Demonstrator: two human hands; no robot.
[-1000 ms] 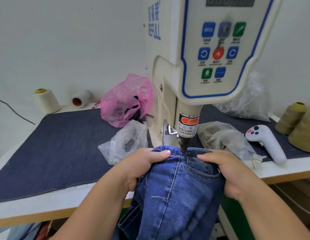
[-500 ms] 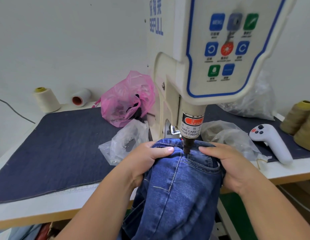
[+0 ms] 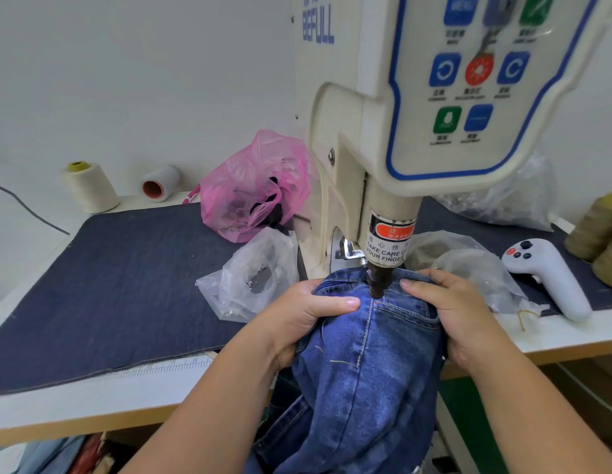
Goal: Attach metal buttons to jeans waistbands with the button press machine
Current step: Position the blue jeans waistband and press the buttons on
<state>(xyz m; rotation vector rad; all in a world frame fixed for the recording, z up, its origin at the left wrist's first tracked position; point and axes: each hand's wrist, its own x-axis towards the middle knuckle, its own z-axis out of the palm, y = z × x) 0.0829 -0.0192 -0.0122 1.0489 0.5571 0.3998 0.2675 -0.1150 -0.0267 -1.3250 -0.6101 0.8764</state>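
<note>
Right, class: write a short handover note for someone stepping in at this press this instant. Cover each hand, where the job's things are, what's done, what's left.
Left hand: grips the jeans left of the punch, thumb on top.
Right hand: grips the waistband on the right, thumb near the punch.
Jeans: bunched under the press, punch tip at the waistband.
Done: waistband placed under the punch.
Left: no button visible yet; press, then check. Keep thumbs clear.
Clear bag sits left of the press.

Jeans (image 3: 362, 364) lie under the press head (image 3: 378, 283), hands (image 3: 297, 323) flanking it.
</note>
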